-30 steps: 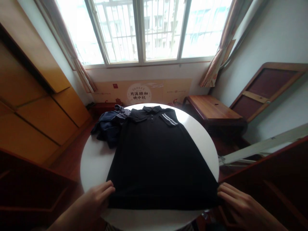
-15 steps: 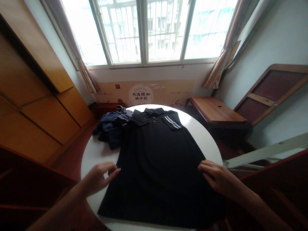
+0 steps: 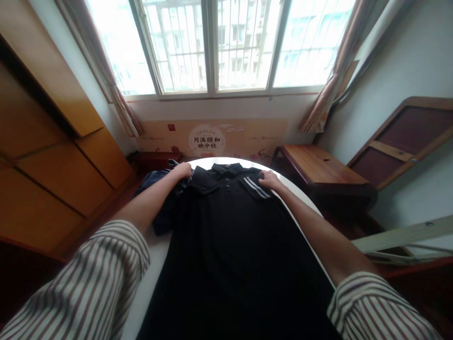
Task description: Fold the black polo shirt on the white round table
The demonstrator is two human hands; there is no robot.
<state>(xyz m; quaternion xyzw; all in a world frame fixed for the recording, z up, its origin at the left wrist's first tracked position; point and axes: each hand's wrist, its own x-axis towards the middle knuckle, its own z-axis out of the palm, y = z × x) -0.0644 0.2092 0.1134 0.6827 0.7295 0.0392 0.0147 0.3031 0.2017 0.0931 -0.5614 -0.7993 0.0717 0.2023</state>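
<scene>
A person's two bare hands reach across a black polo shirt [image 3: 230, 245] laid flat, collar away, on a round white bench [image 3: 148, 255]. The left hand [image 3: 182, 170] sits curled at the shirt's far shoulder, beside the short sleeve [image 3: 202, 182] and just above a crumpled dark blue garment [image 3: 159, 198]. The right hand [image 3: 269, 179] curls at the opposite shoulder, next to the sleeve [image 3: 255, 188] with two pale stripes. Both hands are nearly closed, fingers bent against the fabric, though the view does not show whether either has a firm hold. The collar [image 3: 226, 168] lies between them. The shirt's body runs down toward the wearer, under both forearms, its lower part passing out of view. Striped cuffs [image 3: 78, 278] cover the arms. A low wooden table [image 3: 318, 165] stands beyond the right hand, below a barred window [image 3: 212, 47] and a printed poster [image 3: 212, 139] with Chinese characters.
</scene>
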